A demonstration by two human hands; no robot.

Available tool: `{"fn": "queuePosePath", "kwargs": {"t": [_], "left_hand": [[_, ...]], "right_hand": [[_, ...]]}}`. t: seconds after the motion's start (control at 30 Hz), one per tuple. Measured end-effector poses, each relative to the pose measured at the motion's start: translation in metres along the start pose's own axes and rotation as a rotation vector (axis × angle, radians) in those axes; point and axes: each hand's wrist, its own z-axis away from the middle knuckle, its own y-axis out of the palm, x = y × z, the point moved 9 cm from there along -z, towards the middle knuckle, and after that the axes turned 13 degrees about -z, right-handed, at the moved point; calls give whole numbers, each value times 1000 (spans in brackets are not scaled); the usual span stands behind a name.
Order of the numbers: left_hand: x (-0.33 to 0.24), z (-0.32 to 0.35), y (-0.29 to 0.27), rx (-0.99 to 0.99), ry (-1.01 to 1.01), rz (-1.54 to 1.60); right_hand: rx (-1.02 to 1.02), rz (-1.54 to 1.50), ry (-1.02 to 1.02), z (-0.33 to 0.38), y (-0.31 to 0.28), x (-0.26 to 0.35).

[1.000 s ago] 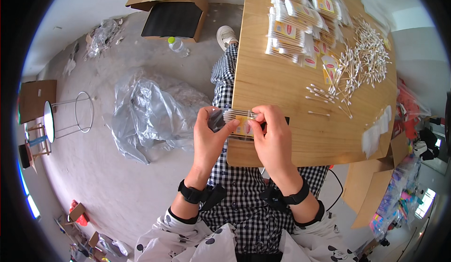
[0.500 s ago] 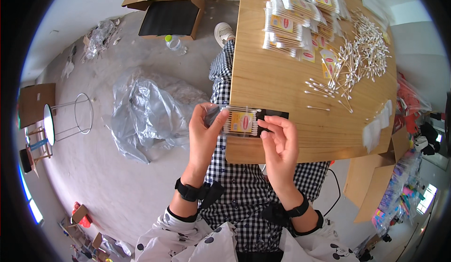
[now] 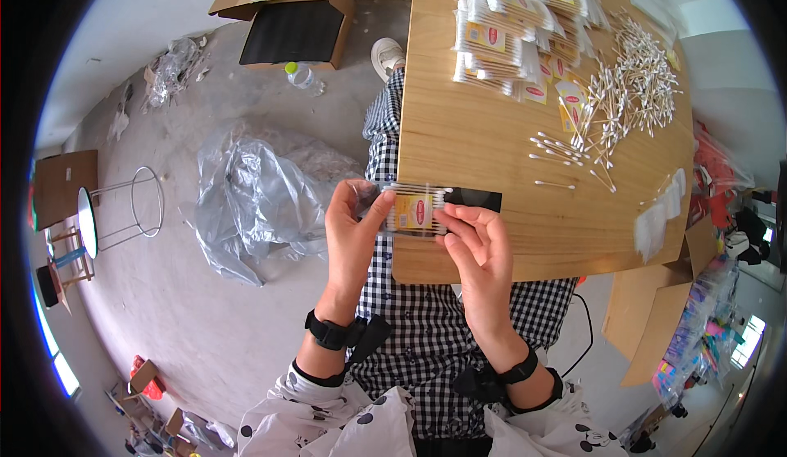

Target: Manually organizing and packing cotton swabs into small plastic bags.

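A flat pack of cotton swabs (image 3: 414,212) with a yellow and red card sits at the table's near left corner, its swabs lying sideways. Gripping its left end, my left hand (image 3: 351,226) has the thumb on top and the fingers mostly hidden beneath. My right hand (image 3: 484,248) is closed, with bent fingertips pressed to the pack's right end. Under and beyond that end lies a flat black piece (image 3: 477,200) on the wood. Clear film shows around the left part of the pack.
On the table (image 3: 492,154), filled swab packs (image 3: 500,35) are piled at the far side, beside a heap of loose swabs (image 3: 631,88). White plastic sleeves (image 3: 656,223) lie at the right edge. A big clear plastic bag (image 3: 258,195) and an open carton (image 3: 295,27) are on the floor.
My right fingers have moved left, from over the black piece onto the swabs' right ends. My left hand keeps its grip, and the pack has shifted slightly left.
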Motion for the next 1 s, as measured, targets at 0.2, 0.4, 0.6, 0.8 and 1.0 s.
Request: {"fn": "queuePosePath", "kwargs": {"t": [0.2,0.4,0.6,0.8,1.0], "left_hand": [[-1,-1,3,30,-27,43],[5,1,1,22,-20,10],[2,0,1,-5,-19,70],[6,-3,0,-11,18,76],[16,-6,-6,-11,-56,221]], "right_hand": [[-47,-73,-295,-19,-9,8],[6,-96,-349,-21,14,-12],[-1,-546,-344,-22,9,-6],[20,-141,-374,-24,8,-16],[48,-166,-349,-22,14,-11]]}}
